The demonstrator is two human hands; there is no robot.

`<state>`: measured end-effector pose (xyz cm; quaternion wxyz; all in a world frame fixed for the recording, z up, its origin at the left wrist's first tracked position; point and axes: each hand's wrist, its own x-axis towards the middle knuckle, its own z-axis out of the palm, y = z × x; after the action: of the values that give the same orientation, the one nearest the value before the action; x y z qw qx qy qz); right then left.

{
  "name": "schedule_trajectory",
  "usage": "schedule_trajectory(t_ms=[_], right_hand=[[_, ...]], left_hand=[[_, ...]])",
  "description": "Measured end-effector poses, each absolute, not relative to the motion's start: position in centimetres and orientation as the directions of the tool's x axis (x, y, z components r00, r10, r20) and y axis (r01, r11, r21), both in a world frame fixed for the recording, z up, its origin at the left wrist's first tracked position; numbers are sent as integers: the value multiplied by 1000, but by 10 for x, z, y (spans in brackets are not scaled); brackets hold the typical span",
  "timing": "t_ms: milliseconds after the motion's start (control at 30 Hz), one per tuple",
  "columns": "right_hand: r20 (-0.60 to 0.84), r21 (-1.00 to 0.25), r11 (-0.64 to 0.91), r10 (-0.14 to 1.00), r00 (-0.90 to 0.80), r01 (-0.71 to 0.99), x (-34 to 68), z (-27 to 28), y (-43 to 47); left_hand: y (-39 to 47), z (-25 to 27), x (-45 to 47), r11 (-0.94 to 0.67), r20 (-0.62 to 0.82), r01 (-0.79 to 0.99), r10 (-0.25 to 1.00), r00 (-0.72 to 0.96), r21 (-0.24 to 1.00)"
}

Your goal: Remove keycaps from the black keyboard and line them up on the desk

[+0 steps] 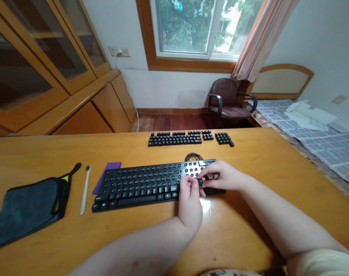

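Observation:
A black keyboard lies on the wooden desk, its upper rows mostly bare of keycaps while caps sit along its lower rows. Over its right part my two hands meet. The thumb and fingers of my right hand pinch a small black keycap. My left hand is closed right beside it, fingertips pressed together near the same cap; whether it also grips the cap is hard to make out. Loose black keycaps stand in ordered rows toward the desk's far edge.
Behind the keyboard is a coiled black cable. A purple cloth lies partly under its left end. Farther left are a slim white brush and a dark grey cloth mitt. An armchair stands beyond the desk.

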<state>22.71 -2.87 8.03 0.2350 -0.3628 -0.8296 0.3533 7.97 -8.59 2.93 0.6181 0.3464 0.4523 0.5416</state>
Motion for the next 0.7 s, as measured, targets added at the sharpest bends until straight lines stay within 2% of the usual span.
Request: schedule_trajectory(t_ms=[133,233,333,433,533,700], right_hand=[[127,-727,477,800,-586,493,229,76,-27],[128,-653,401,895,-428,642,245,71,-15],[132,-471,224,974,-183,853,266,61,4],[70,-268,33,997,-15,963,283,47,20],[3,-175,-38,999,39,984,290,37,27],[-1,-133,-33,999,33,991,290,31,27]], left_hand=[[-85,30,80,168,-191,-397,981,-20,902],[-84,31,81,142,-179,-439,983,-44,887],[-86,31,81,144,-169,-426,985,-21,893],[-88,31,81,154,-169,-411,986,0,899],[-89,32,81,168,-179,-396,984,9,903],[-88,35,81,198,-201,-362,979,30,911]])
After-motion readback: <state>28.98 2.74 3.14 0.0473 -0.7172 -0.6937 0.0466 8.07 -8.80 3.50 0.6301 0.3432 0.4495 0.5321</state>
